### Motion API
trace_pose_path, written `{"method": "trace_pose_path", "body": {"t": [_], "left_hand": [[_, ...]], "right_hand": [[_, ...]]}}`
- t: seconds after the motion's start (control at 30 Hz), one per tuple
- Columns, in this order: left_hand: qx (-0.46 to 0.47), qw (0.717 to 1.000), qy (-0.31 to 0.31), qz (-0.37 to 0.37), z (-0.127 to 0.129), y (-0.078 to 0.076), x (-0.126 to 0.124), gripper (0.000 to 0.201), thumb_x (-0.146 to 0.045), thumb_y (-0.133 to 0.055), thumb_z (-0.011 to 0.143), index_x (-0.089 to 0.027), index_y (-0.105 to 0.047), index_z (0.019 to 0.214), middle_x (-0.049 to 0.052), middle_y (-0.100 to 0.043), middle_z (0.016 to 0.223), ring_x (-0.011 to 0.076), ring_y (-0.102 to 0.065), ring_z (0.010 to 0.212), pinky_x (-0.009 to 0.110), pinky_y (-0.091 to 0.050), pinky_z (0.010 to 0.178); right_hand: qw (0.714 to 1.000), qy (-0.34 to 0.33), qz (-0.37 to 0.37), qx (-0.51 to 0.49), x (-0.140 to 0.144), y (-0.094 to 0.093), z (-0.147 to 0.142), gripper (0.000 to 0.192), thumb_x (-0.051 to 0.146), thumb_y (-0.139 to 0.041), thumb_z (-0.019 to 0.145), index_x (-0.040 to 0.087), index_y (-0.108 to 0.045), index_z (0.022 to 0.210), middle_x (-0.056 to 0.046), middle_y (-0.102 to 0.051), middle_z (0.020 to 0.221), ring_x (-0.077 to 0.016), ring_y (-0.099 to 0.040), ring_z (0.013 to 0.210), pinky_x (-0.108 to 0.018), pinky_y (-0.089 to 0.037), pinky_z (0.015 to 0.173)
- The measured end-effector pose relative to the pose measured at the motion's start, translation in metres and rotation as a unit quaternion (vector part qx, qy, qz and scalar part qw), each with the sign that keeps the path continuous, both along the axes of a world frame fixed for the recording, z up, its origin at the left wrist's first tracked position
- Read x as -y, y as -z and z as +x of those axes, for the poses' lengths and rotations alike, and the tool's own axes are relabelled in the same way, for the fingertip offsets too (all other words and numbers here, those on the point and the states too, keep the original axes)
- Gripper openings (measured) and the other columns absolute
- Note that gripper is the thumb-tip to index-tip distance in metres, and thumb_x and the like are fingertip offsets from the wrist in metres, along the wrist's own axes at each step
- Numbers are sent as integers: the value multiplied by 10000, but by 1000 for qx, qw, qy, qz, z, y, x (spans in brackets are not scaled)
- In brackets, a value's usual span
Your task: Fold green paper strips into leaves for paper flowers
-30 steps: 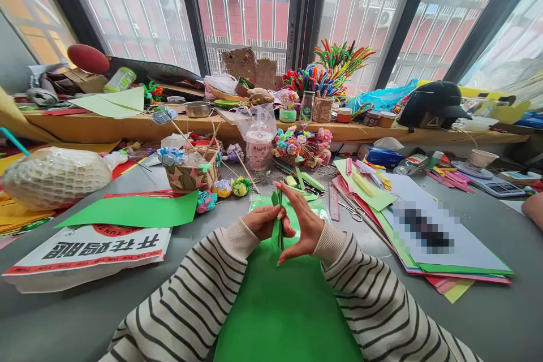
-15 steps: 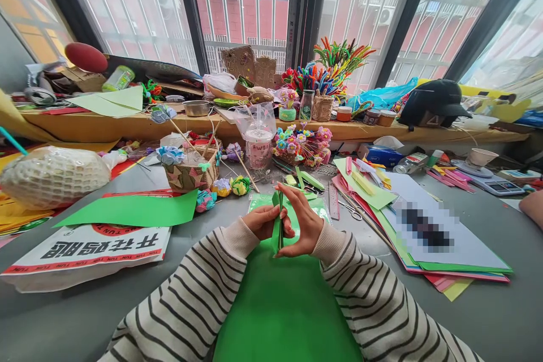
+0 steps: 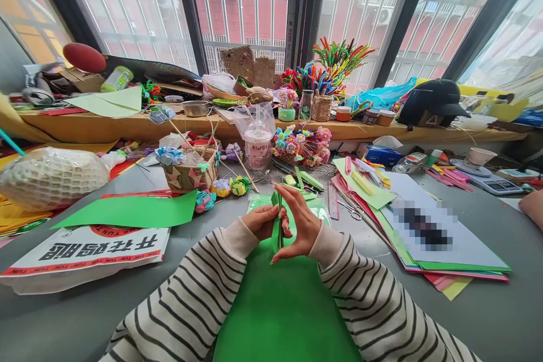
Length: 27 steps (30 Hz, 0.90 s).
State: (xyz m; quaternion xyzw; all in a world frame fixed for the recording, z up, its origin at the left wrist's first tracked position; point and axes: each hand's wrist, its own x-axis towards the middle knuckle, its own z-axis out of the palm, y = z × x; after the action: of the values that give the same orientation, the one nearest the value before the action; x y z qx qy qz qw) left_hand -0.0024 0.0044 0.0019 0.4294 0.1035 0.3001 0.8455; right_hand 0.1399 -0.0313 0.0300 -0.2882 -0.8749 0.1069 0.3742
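My left hand [image 3: 265, 222] pinches a folded piece of green paper [image 3: 276, 225] between thumb and fingers. The paper stands on edge, its layers showing as a narrow stack. Around its right side curves my right hand [image 3: 300, 225], thumb and fingers spread wide. Its fingertips are close to the paper's top edge, and its thumb is below the lower end; whether a fingertip touches is unclear. Beneath both hands lies a large green sheet [image 3: 284, 311], reaching toward me. A clear packet with green contents [image 3: 254, 202] lies just behind the hands.
Scissors [image 3: 353, 212] and a ruler [image 3: 333, 201] lie right of the hands. Stacked coloured paper [image 3: 458, 254] is farther right. At left are a green strip [image 3: 131, 209], a printed bag [image 3: 97, 254] and a flower basket [image 3: 186, 174]. A lidded cup [image 3: 258, 147] stands behind. Another person's arm [image 3: 532, 209] shows at right.
My right thumb has moved slightly down and away from the paper's lower end, so the hand is spread a little wider. My left hand keeps its hold on the folded paper.
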Motion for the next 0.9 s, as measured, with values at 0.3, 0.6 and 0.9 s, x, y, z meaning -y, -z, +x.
{"method": "trace_pose_path", "body": {"t": [0.3, 0.6, 0.9], "left_hand": [[6, 1000, 9, -8, 0, 0, 0, 192, -292, -534, 680, -106, -511, 640, 25, -554, 555, 149, -565, 532, 306, -450, 572], [7, 1000, -2, 0, -1, -3, 2, 230, -322, -513, 692, -114, -469, 604, 12, -531, 530, 142, -562, 531, 311, -462, 582], [33, 998, 43, -25, -1, -4, 3, 211, -302, -521, 691, -111, -477, 613, 21, -568, 563, 158, -590, 578, 318, -473, 617]], "right_hand": [[1000, 2, -16, 3, 1, -1, -1, 1059, 497, -644, 426, 140, -89, 1255, -140, -230, 1234, -268, -197, 1151, -405, -238, 927], [999, -27, 7, 20, -4, 4, 2, 1159, 533, -643, 383, 129, -2, 1260, -149, -141, 1292, -280, -118, 1187, -428, -197, 940], [998, -33, -39, -25, 0, 4, -1, 1121, 453, -664, 419, 136, 9, 1258, -152, -169, 1269, -267, -153, 1176, -419, -234, 926]]}}
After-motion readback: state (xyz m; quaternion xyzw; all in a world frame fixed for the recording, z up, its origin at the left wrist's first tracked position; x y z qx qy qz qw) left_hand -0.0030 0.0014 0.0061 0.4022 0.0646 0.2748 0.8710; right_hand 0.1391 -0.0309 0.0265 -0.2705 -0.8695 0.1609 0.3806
